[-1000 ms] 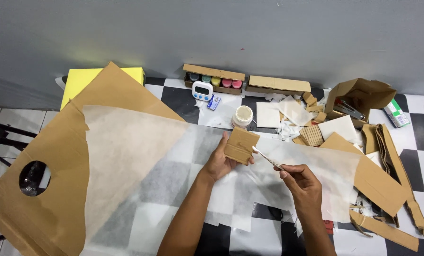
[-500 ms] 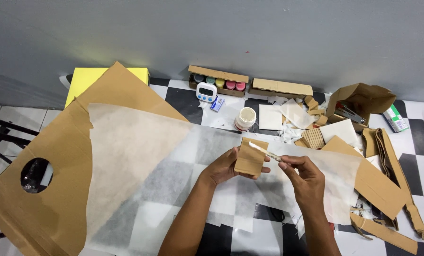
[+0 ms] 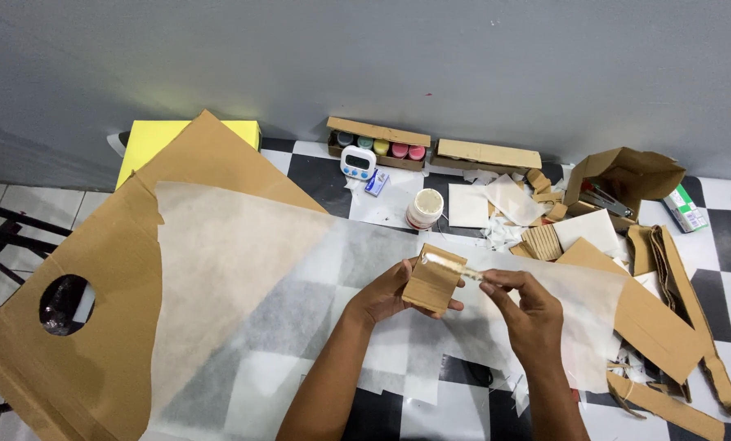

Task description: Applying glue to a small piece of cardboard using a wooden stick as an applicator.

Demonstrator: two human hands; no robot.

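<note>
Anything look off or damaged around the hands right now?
Nothing damaged in hand: the left hand holds a small cardboard piece, the right hand a brush on it. Torn cardboard scraps clutter the right side.

Both forearms reach forward; left hand (image 3: pixel 386 291) cupped in a grip, right hand (image 3: pixel 527 306) pinching just beside it.
</note>
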